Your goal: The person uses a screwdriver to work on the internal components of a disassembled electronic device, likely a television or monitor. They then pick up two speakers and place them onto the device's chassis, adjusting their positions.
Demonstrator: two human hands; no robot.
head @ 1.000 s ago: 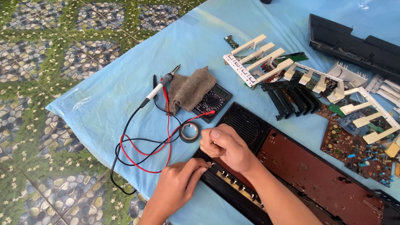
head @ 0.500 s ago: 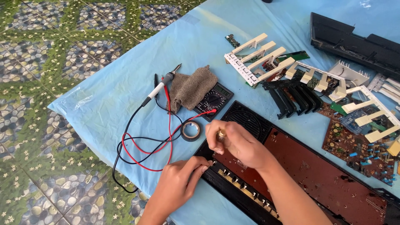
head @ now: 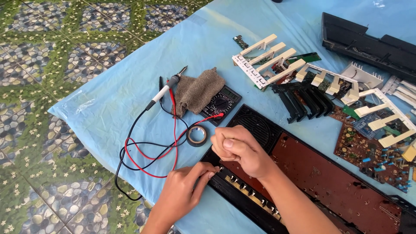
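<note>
Black case: long keyboard shell [head: 260,208], lies open on the blue sheet [head: 208,47], bottom middle to bottom R. Both hands are at its near-L corner.
Brown board: big board [head: 329,182] sits inside the shell, w/ a row of small knobs [head: 249,190] along the front edge.
L hand: L hand [head: 182,190] curled, fingertips pinched at the shell's front edge by the knobs. Can't see what's between them, too small.
R hand: R hand [head: 236,147] closed in a fist just above the same corner, thumb on top. May grip a thin tool, can't tell.
How it handles: prob. light for its size, stiff plastic but bendy when lifted by one end. Board looks easy to crack & the knobs easy to snap. Best hold is the outer rim, w/ 2 hands, not the board.
Speaker grille: round black grille [head: 255,125] at the shell's L end, behind the R hand.
Tape: black roll [head: 197,135], just L of the R hand.
Meter: dark meter [head: 219,104] half under a brown-grey cloth [head: 197,91], red & black wires [head: 143,156] loop toward the L hand.
Keys: white keys [head: 268,60] & black keys [head: 303,99] lie apart, up R.
Labels: none clear. Meter has a small grey screen up top & a round dial in the middle.
</note>
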